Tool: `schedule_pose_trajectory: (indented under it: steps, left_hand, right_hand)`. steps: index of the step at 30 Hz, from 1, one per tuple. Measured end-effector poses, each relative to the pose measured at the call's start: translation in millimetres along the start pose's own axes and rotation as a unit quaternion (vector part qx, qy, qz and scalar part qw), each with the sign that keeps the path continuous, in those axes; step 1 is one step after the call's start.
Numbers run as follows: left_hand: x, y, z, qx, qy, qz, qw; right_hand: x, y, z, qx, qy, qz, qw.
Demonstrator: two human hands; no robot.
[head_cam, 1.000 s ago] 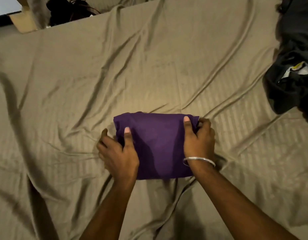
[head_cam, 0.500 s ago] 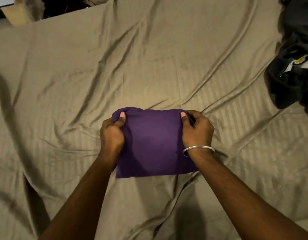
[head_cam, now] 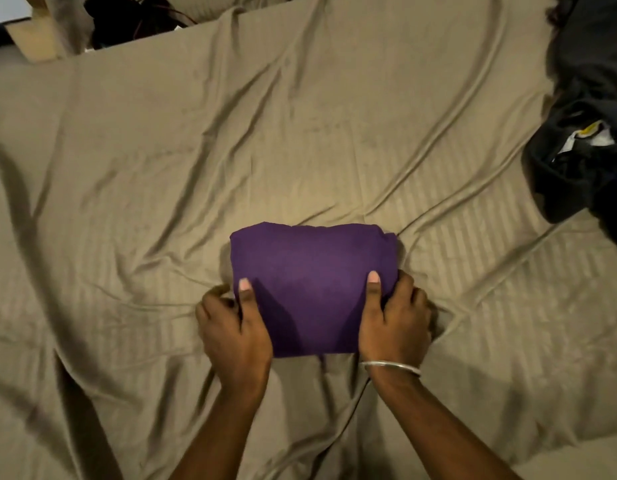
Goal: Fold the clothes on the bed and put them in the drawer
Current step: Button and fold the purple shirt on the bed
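1. The folded purple garment (head_cam: 312, 285) sits on the bed sheet (head_cam: 161, 168), roughly in the middle of the bed and close to the person's side. It's a neat rectangle, a bit bunched at the far right corner.
2. The left hand (head_cam: 236, 336) has it by the near left corner: thumb lying flat on top of the cloth, the other fingers curled down around the left edge, so it's pinched between thumb and fingers.
3. Same deal on the other side. The right hand (head_cam: 393, 327) grips the near right corner, thumb on top pointing away from the person, fingers wrapped round the right edge and pressing into the sheet.
4. So the garment spans between the two hands, with most of it stretching away past the thumbs.
5. There's a thin metal bangle (head_cam: 392, 367) on the right wrist.
6. Over at the right edge of the bed there's a heap of dark clothes (head_cam: 581, 168), well apart from the purple one.
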State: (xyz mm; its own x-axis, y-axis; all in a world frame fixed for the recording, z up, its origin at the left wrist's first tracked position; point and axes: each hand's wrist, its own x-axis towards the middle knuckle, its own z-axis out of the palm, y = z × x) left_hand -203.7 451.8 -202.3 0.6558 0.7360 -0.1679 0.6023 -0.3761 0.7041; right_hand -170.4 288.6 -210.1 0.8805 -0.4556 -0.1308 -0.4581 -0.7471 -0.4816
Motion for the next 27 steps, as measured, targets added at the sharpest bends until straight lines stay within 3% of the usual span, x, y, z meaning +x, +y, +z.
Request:
schedule_pose_trajectory:
  steps: [2, 6, 9, 11, 14, 16, 20, 23, 27]
  left_hand:
    - [-19.5, -9.1, -0.3, 0.015, -0.039, -0.003, 0.999]
    - [-22.0, -7.1, -2.2, 0.004, -0.103, -0.052, 0.993]
    - [-4.1, -7.8, -8.1, -0.153, -0.16, -0.181, 0.958]
    - [6.2, -6.2, -10.5, -0.178, -0.205, -0.207, 0.94]
    - [14.7, 2.7, -13.9, -0.211, -0.233, -0.219, 0.924]
    - [14.9, 11.3, -20.4, -0.273, -0.257, -0.263, 0.889]
    - [5.7, 24.8, -43.1, -0.337, -0.312, -0.32, 0.828]
    - [-13.3, 44.8, -58.4, -0.33, -0.351, -0.321, 0.815]
    - [-53.7, 70.8, -59.5, -0.302, -0.382, -0.318, 0.814]
  right_hand:
    - [-3.7, 4.2, 5.0, -0.001, -0.004, -0.022, 1.0]
    - [4.7, 7.6, -1.0, 0.105, -0.016, -0.029, 0.994]
    - [9.0, 1.3, -14.0, 0.252, -0.081, 0.103, 0.959]
    - [13.2, -1.5, -19.5, 0.307, -0.132, 0.17, 0.927]
    - [17.9, -4.2, -20.4, 0.275, -0.175, 0.156, 0.932]
    - [19.9, -5.5, -21.8, 0.247, -0.187, 0.138, 0.941]
    - [14.2, 3.3, -39.6, 0.406, -0.248, 0.195, 0.858]
    - [1.7, 20.8, -64.8, 0.466, -0.257, 0.227, 0.815]
    - [-8.4, 54.5, -104.2, 0.51, -0.242, 0.25, 0.786]
